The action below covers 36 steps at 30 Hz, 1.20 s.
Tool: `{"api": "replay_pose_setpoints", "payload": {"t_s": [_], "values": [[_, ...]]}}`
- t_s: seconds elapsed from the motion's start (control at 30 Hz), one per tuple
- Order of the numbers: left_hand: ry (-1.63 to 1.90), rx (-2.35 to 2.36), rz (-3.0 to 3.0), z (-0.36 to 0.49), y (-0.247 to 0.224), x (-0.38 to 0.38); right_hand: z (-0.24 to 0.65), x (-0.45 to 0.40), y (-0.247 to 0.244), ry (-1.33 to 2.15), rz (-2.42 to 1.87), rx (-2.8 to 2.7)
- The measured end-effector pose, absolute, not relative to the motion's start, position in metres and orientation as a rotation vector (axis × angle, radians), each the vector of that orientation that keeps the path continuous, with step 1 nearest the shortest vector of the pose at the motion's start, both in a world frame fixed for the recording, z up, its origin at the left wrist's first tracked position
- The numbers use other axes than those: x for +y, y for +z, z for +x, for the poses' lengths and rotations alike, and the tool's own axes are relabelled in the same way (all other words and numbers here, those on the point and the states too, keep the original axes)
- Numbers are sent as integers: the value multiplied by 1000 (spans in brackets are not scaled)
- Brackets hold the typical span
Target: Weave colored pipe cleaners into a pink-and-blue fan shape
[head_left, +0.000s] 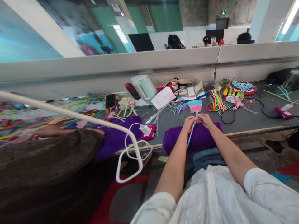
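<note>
My left hand [189, 123] and my right hand [204, 120] meet over a rolled purple towel [171, 140] at the table's front edge. Between my fingertips is a small pink piece, pinched from both sides. A light blue fuzzy stem [191, 136] runs down from my left fingers and its tip sticks up above them. Just beyond my hands lies a flat pink and blue striped piece [195, 106]. The fingers of both hands are closed.
Colored stems [217, 100], orange-handled scissors [210, 107] and a pink glue gun [238, 103] lie beyond my right hand. A pale green kettle [144, 88] stands back left. A magenta power strip [151, 132] sits near the edge. A person's dark sleeve [51, 152] is at left.
</note>
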State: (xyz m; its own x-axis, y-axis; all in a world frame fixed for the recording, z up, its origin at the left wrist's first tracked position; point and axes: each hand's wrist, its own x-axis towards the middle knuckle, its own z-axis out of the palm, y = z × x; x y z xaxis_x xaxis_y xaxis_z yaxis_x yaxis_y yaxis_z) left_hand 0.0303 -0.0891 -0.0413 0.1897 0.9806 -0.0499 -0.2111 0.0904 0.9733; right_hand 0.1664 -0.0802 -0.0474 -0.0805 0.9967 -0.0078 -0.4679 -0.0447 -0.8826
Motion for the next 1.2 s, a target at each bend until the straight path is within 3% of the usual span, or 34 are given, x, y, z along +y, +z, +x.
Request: {"api": "replay_pose_setpoints", "payload": {"t_s": [0.5, 0.87, 1.2], "values": [[1237, 1096, 1312, 41, -40, -98, 164, -84, -46, 1275, -904, -923], [1005, 807, 1124, 29, -36, -93, 168, -85, -43, 1459, -841, -939], [1166, 1127, 1238, 40, -43, -91, 166, -82, -46, 1343, -899, -941]]}}
